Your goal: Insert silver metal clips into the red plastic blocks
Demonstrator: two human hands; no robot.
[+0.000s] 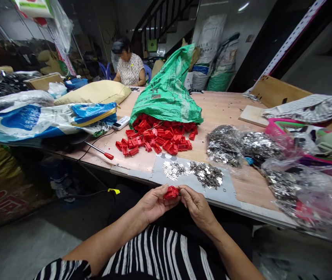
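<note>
My left hand (155, 203) is closed around a red plastic part (171, 193) held just off the table's front edge. At its right side, the fingers of my right hand (193, 201) are pinched together; whatever is between them is too small to make out. Beyond my hands, on a grey sheet (158, 175), lie a pile of bright silvery metal pieces (174, 170) and a darker metal pile (208, 175). Many more red plastic parts (160, 136) spill from the mouth of a green woven sack (166, 93).
Clear bags of metal pieces (225, 144) and a pink basket (279, 130) stand on the right. Toward the left are a blue-and-white sack (37, 122) and a red-tipped lever (103, 151) near the edge. Another person (130, 68) sits across the table.
</note>
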